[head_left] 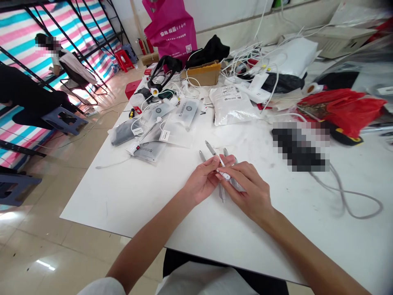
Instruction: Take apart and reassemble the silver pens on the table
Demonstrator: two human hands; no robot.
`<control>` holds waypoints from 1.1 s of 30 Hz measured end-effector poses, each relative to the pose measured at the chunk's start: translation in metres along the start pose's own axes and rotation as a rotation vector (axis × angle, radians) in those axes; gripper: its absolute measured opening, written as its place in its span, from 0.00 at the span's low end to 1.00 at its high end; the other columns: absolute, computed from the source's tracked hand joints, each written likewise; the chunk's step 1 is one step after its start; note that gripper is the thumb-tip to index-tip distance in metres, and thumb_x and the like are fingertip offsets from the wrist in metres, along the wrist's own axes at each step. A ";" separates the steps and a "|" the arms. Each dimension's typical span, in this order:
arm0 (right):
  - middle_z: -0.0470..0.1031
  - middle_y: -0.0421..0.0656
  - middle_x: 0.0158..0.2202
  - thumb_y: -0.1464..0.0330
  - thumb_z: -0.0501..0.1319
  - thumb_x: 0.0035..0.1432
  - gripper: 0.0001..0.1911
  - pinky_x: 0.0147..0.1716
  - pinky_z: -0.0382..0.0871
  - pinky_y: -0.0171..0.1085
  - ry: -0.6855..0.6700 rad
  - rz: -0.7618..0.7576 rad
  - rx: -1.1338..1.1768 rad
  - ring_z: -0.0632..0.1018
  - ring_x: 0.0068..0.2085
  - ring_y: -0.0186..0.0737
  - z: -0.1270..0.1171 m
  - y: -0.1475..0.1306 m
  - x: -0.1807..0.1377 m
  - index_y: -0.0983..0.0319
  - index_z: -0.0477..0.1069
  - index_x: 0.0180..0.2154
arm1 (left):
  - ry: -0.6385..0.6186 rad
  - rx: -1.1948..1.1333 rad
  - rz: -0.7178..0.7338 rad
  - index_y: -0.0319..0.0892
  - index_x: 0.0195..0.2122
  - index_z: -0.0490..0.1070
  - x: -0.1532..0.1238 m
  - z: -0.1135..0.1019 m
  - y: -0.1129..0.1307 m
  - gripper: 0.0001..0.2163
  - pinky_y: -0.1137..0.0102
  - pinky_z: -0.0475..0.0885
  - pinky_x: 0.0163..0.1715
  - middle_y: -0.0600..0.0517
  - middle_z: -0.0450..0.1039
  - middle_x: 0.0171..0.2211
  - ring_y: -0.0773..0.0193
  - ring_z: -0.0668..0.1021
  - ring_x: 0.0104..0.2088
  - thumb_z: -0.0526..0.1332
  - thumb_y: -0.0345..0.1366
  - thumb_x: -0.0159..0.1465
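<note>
Both my hands are together over the white table (147, 196). They hold a slim white pen (211, 148) with a grey end, tilted so the grey end points away from me and to the left. My left hand (204, 180) pinches its middle between thumb and fingers. The fingertips of my right hand (250, 188) close around the white near end. Beneath and behind my hands lie similar pens, one grey end (202, 155) showing to the left and another grey end (226, 152) to the right. Their other parts are mostly covered by my hands.
Frosted plastic pouches (186, 112) and cables lie at the back left. A white mailing bag (233, 104) sits beyond my hands, with a cardboard box (201, 74) behind. A blurred dark object (297, 149) with a grey cable (342, 190) lies right. A seated person (57, 53) is far left.
</note>
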State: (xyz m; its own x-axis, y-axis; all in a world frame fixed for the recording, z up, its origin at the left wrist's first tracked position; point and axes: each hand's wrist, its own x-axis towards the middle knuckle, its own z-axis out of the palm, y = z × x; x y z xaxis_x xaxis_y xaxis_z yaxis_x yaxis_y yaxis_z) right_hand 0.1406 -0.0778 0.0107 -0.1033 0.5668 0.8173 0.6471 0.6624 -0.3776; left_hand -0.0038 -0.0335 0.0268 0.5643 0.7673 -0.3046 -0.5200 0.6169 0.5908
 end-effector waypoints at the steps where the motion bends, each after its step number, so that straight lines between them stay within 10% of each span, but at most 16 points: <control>1: 0.79 0.43 0.37 0.81 0.67 0.61 0.21 0.34 0.71 0.41 0.000 0.001 0.002 0.77 0.35 0.39 0.000 0.000 0.000 0.58 0.74 0.52 | -0.003 0.003 0.000 0.40 0.40 0.81 0.000 0.000 0.000 0.10 0.71 0.70 0.45 0.44 0.79 0.54 0.62 0.80 0.46 0.70 0.41 0.65; 15: 0.79 0.44 0.37 0.82 0.67 0.60 0.20 0.33 0.68 0.40 -0.002 0.017 0.003 0.76 0.35 0.38 -0.001 0.002 0.000 0.60 0.75 0.51 | -0.022 -0.007 0.004 0.40 0.40 0.80 0.001 -0.002 -0.003 0.04 0.71 0.70 0.53 0.44 0.78 0.54 0.66 0.80 0.44 0.67 0.34 0.67; 33: 0.78 0.42 0.35 0.78 0.66 0.62 0.20 0.33 0.68 0.40 0.020 0.026 -0.006 0.77 0.34 0.39 0.001 0.001 -0.002 0.55 0.75 0.54 | -0.068 -0.039 -0.044 0.39 0.36 0.78 -0.001 0.000 0.002 0.07 0.74 0.70 0.40 0.45 0.80 0.47 0.70 0.78 0.36 0.69 0.38 0.66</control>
State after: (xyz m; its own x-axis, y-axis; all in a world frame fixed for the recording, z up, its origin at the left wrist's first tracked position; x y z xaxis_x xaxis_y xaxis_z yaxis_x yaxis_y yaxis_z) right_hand 0.1410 -0.0782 0.0080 -0.0716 0.5741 0.8157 0.6537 0.6447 -0.3963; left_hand -0.0053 -0.0330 0.0280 0.6291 0.7261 -0.2774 -0.5173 0.6575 0.5478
